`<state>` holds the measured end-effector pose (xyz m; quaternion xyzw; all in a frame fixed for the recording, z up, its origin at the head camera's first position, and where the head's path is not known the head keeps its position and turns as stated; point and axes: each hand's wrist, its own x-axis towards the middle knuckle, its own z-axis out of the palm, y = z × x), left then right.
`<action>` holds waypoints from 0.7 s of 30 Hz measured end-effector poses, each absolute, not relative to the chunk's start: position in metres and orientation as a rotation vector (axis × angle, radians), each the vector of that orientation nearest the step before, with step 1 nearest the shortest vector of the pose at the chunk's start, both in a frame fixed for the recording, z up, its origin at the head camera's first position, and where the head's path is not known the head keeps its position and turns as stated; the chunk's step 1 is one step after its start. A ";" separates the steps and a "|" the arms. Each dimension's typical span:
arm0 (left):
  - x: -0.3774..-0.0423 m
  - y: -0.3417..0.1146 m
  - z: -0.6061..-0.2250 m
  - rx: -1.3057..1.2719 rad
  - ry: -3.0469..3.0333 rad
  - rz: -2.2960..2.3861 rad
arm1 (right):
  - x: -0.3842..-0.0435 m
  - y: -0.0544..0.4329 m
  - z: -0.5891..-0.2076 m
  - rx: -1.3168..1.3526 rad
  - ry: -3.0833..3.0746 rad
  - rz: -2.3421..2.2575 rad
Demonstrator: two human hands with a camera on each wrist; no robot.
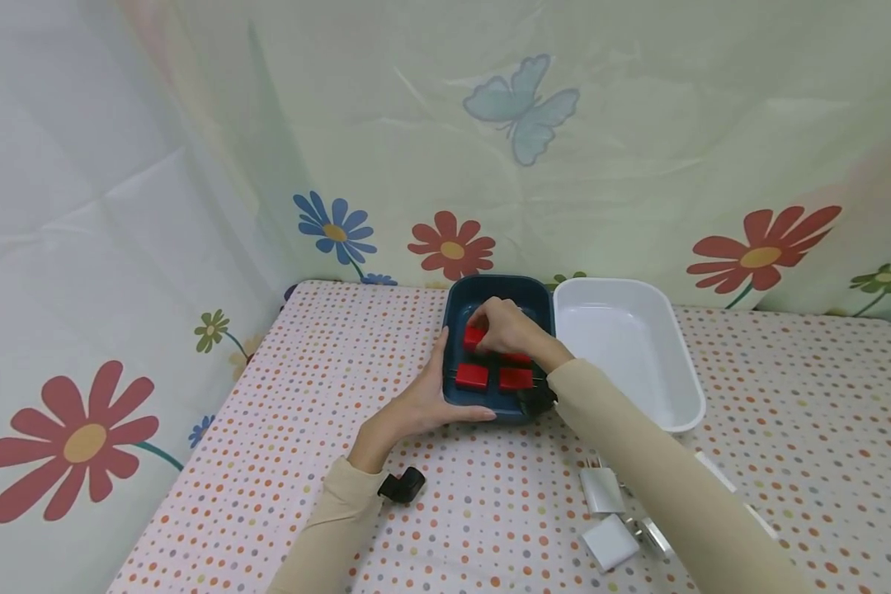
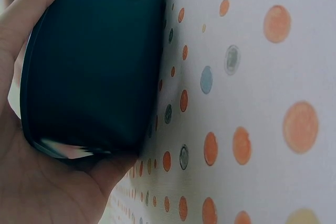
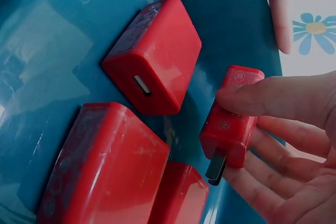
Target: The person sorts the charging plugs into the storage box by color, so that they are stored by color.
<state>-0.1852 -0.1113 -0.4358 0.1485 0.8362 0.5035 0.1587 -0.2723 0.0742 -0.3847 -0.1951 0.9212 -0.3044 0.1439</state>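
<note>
My right hand is over a dark blue tray, pinching a red USB charger between thumb and fingers. Its metal prong points toward the tray floor in the right wrist view. Several other red chargers lie in the tray. One of these chargers shows its USB port. My left hand braces the tray's near left corner, with straight fingers along the left side and the thumb along the front. From the left wrist, the tray's outer wall fills much of the view.
A white tray stands against the blue one on its right. White chargers lie on the dotted tablecloth near my right forearm, which partly covers a white strip-like object. A printed curtain hangs behind the table.
</note>
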 end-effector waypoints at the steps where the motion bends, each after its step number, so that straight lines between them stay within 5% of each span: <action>1: -0.185 -0.111 -0.435 0.423 2.393 1.437 | -0.273 0.073 -0.385 -0.554 2.650 -0.864; 21: -0.185 -0.111 -0.435 0.437 2.385 1.438 | -0.282 0.064 -0.391 -0.517 2.584 -0.804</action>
